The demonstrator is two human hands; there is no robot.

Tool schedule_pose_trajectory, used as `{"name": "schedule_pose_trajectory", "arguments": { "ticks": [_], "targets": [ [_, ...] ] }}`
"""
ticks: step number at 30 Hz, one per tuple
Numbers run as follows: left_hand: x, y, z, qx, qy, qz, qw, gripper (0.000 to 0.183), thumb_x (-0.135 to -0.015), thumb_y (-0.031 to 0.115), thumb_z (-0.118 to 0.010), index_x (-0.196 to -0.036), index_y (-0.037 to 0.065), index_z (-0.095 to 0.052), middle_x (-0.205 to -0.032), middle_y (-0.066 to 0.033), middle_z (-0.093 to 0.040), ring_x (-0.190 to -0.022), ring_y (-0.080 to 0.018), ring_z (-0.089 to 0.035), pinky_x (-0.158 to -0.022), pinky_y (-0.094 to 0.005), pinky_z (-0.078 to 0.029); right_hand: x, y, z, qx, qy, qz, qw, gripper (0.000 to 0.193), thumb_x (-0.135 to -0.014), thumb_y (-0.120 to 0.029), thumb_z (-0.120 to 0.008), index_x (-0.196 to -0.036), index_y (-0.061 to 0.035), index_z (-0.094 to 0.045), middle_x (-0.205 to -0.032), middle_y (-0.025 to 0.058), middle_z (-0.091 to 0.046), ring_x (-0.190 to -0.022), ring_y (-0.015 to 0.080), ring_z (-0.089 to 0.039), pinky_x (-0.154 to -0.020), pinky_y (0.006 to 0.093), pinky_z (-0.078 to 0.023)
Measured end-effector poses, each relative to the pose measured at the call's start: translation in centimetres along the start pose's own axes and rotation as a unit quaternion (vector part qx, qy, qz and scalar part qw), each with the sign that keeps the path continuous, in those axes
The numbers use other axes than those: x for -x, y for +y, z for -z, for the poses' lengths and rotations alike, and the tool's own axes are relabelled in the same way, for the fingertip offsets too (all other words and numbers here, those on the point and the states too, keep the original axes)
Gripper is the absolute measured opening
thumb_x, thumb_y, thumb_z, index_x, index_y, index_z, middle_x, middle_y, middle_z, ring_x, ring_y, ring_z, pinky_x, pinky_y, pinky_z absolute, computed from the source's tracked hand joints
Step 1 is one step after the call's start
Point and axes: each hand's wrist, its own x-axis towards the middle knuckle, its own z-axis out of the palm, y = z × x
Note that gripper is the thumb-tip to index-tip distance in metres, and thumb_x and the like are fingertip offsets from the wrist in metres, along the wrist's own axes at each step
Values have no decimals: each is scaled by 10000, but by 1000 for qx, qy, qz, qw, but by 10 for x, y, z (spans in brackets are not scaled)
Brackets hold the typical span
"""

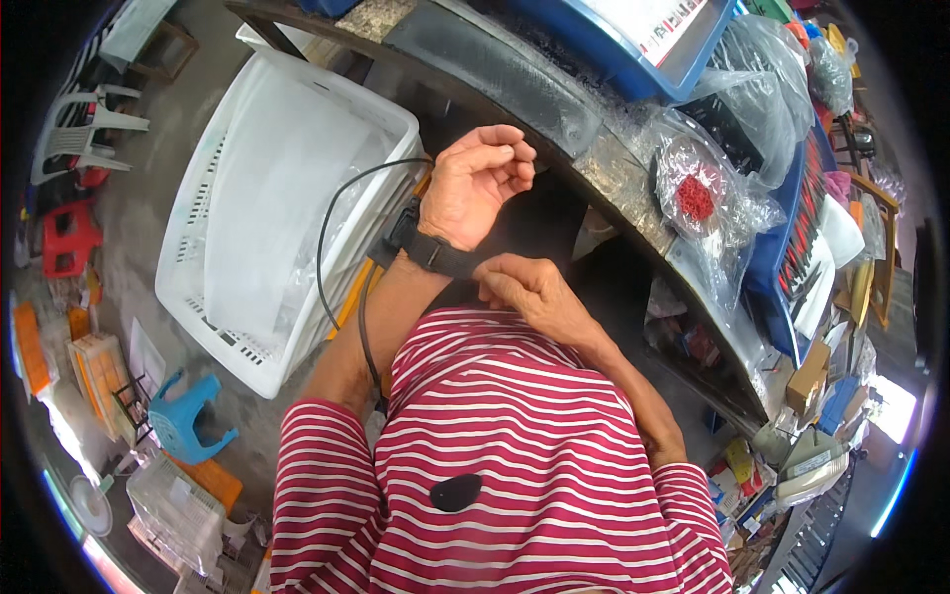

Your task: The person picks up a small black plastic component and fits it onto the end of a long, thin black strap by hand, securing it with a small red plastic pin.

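My left hand is raised palm up in front of my body, its fingers loosely curled and nothing in them. A black wrist strap wraps around the left wrist, with a small dark device on its outer side. A black cable loops beside that wrist, and another runs down along the forearm. My right hand is closed at the inner side of the left wrist, its thumb and fingers pinching the end of the strap. The fingertips partly hide that end.
A white plastic basket stands on the floor at left. Ahead and right is a worn workbench with blue trays and a clear bag of red pieces. A blue stool and a red stool stand far left.
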Motion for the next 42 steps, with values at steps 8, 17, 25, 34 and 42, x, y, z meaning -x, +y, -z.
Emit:
{"name": "schedule_pose_trajectory", "arguments": {
  "ticks": [8, 17, 25, 34, 42],
  "targets": [
    [-9, 11, -12, 49, -21, -38, 998, 171, -825, 35, -492, -977, 26, -571, -841, -90, -592, -731, -188, -556, -733, -327, -475, -13, -24, -8, -63, 65, 47, 995, 317, -878, -268, -547, -779, 32, -580, -601, 28, -531, -546, 88, -489, -485, 247, -400],
    [0, 7, -31, 116, -139, -89, 979, 207, -842, 78, -472, -1028, 34, -552, -851, -117, -611, -733, -225, -570, -733, -357, -454, -19, 1, -18, 216, 221, 332, 891, 283, -781, -251, -654, -726, 5, -546, -588, 119, -505, -477, 189, -491, -438, 310, -379],
    [15, 19, -62, -91, -246, -179, 948, 237, -859, 72, -455, -1076, -1, -516, -896, -118, -599, -768, -198, -567, -702, -331, -448, -10, -17, -8, 53, 77, 230, 969, 259, -813, -216, -634, -778, 25, -546, -632, 106, -542, -529, 157, -522, -477, 291, -395],
    [19, -4, -83, -569, -137, -355, 729, 273, -735, -109, -509, -975, -8, -591, -903, -114, -617, -825, -176, -614, -723, -261, -500, -2, -11, -5, -50, 72, 126, 988, 148, -722, 5, -526, -859, 34, -575, -769, 76, -606, -747, 155, -573, -668, 279, -460],
    [28, -8, -85, -542, -106, -375, 744, 294, -713, -133, -500, -960, -7, -598, -951, -137, -607, -867, -230, -605, -755, -287, -487, -4, -20, -4, -133, 18, 109, 985, 440, -764, -49, -603, -1175, 8, -456, -1142, 98, -518, -1057, 180, -490, -910, 296, -379]
  ]
}}
